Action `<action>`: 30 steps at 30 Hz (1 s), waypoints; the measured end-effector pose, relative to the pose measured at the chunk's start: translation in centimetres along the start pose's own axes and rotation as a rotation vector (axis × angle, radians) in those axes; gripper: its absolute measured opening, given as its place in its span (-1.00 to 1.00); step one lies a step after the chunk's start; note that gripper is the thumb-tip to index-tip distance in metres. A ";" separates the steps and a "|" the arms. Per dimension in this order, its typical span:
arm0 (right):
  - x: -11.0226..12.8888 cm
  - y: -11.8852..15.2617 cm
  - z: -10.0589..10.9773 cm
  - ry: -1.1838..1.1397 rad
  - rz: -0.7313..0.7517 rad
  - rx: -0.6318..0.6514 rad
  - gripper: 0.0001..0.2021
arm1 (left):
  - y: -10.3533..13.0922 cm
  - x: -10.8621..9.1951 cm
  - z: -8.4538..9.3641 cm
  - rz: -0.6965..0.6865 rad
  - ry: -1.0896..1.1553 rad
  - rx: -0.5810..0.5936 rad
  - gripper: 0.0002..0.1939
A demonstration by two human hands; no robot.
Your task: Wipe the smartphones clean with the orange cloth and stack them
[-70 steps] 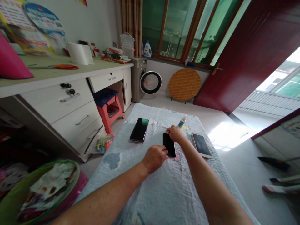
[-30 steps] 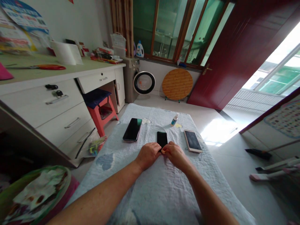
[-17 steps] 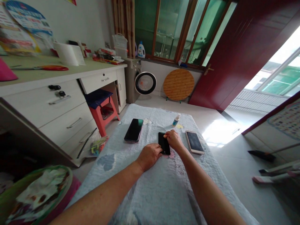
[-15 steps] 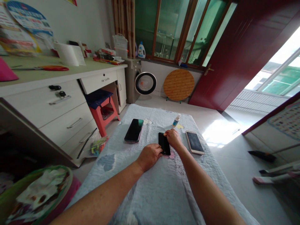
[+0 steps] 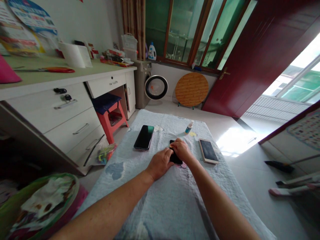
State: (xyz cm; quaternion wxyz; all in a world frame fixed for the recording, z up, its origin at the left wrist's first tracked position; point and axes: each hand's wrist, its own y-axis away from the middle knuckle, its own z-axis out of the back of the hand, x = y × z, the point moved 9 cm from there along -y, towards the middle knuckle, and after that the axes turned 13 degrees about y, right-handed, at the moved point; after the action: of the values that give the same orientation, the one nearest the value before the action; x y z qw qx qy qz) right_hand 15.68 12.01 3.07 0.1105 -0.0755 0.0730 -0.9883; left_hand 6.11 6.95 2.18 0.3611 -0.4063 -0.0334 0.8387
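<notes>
A small black smartphone (image 5: 177, 159) lies face up on the light blue cloth (image 5: 170, 206). My left hand (image 5: 160, 163) grips its left edge, fingers bent and thumb at the lower side. Across the phone's upper part is my right hand (image 5: 182, 150), its fingertips closed on a small pale-yellow piece (image 5: 171, 145) pressed to the screen. Most of that piece is hidden, so its kind is unclear. A larger black smartphone (image 5: 144, 137) rests to the left. To the right lies a white-framed smartphone (image 5: 208, 151). Behind my right hand stands a small spray bottle (image 5: 189, 128).
A white desk (image 5: 30, 100) with drawers runs along the left, a red stool (image 5: 110, 115) tucked under it. A waste bin (image 5: 75, 186) stands at the lower left. Farther back are a washing machine (image 5: 142, 83) with its door open and a round wooden board (image 5: 192, 89).
My right hand has slid left across the phone's upper part with the pale-yellow piece. My left hand has shifted slightly up along the edge, its thumb now showing.
</notes>
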 end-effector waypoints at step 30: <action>3.0 6.8 1.0 -0.119 0.112 0.156 -0.87 | -0.6 1.8 -1.1 -0.018 -0.010 0.159 -0.59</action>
State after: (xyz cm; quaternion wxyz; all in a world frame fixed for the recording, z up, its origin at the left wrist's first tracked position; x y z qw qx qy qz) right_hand 14.35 4.67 3.36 0.1753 -0.1208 -0.0067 -0.9770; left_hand 6.51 8.29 0.41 0.3995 -0.3718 0.0279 0.8375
